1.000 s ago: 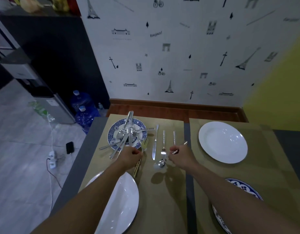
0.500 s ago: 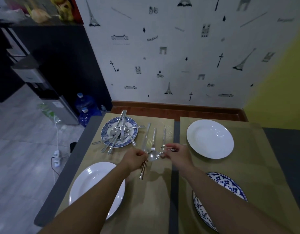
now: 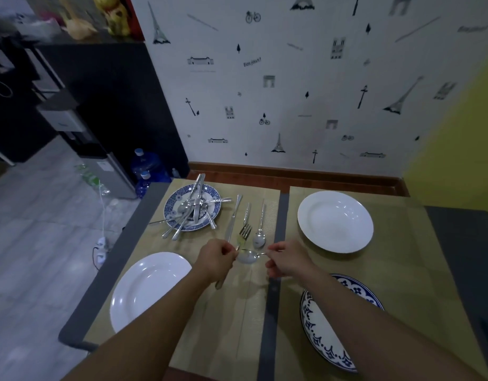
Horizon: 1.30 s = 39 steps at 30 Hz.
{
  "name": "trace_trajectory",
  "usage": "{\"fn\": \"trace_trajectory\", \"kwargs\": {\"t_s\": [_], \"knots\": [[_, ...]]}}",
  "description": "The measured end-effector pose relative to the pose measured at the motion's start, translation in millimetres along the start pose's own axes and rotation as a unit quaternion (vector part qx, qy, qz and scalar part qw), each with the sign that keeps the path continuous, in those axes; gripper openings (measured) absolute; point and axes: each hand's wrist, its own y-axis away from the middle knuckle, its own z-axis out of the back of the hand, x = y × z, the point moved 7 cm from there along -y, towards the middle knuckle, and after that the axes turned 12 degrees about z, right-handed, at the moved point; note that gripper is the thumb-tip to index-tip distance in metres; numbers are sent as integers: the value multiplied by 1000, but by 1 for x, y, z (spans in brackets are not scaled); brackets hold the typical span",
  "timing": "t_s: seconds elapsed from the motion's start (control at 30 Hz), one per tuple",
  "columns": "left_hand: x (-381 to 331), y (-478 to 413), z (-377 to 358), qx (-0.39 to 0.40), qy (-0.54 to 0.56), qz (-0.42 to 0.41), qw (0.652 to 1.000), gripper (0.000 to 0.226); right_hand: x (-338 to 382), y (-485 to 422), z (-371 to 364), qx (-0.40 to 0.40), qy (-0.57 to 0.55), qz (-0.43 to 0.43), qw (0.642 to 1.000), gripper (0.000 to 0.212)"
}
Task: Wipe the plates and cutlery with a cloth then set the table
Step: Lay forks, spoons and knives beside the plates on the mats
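Head view. Grey table (image 3: 143, 215) carrying two tan placemats, left mat (image 3: 223, 312) and right mat (image 3: 402, 270), side by side. Left mat, far left corner: blue patterned plate (image 3: 171, 204) heaped with loose cutlery (image 3: 194, 209). Beside it toward the mat's right edge, laid in a row with handles toward the far edge: knife (image 3: 234, 215), fork (image 3: 246, 222), small spoon (image 3: 260, 226). Left mat, near left corner: white plate (image 3: 150, 290). Right mat, far edge: second white plate (image 3: 334, 221); near left corner: second blue patterned plate (image 3: 333, 339), partly covered by the right forearm. Hands meet above the middle of the left mat. Right hand (image 3: 288, 261): fingers curled, pinching the handle of the held spoon (image 3: 247, 256), bowl pointing left. Left hand (image 3: 215, 261): fist closed around a slim utensil (image 3: 219, 284), its handle end showing below the fist; fingertips just beside the held spoon's bowl, contact not discernible.
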Motion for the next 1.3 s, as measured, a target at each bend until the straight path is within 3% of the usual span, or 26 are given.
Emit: {"fn": "trace_trajectory", "kwargs": {"t_s": [0.1, 0.2, 0.3, 0.43, 0.53, 0.77, 0.93, 1.03, 1.3], "knots": [[-2, 2, -1, 1, -51, -25, 998, 13, -2, 3, -8, 64, 82, -10, 995, 11], [0, 0, 1, 3, -84, -49, 995, 10, 4, -1, -17, 129, 235, 45, 962, 22], [4, -6, 4, 17, -96, -57, 994, 9, 5, -2, -26, 166, 291, 63, 940, 23], [13, -16, 11, 19, -68, -41, 997, 20, -3, -3, -35, 160, 287, 49, 943, 20], [28, -25, 12, 22, -39, -17, 999, 16, -17, -1, -41, 124, 257, 20, 958, 14], [68, -33, -9, 78, 14, 33, 996, 11, -73, 17, -60, -3, 163, -63, 985, 33], [94, -29, -33, 127, 60, 66, 988, 19, -96, 39, -75, -42, 125, -100, 986, 21], [105, -26, -50, 153, 51, 68, 985, 23, -105, 50, -80, -63, 105, -107, 987, 17], [124, -5, -79, 164, 4, 60, 985, 5, -118, 64, -95, -83, 72, -109, 988, 14]]}}
